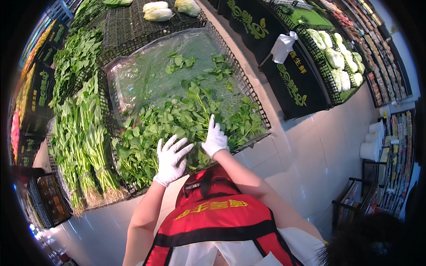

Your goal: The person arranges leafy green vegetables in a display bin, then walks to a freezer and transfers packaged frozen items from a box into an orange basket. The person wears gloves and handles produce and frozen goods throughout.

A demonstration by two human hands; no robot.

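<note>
Loose leafy greens lie heaped along the near side of a black plastic crate lined with clear plastic film. My left hand, in a white glove, rests with spread fingers on the heap's near edge. Just to its right, my right hand, also gloved in white, touches leafy stems; its index finger points away from me. Whether its other fingers grip a stem cannot be told. Smaller sprigs are scattered on the film farther back.
Bundled greens with roots stand in the crate at left. Napa cabbages lie in the crate behind, and more cabbages fill a display at right. A white plastic bag hangs by that stand. Tiled floor shows between the displays.
</note>
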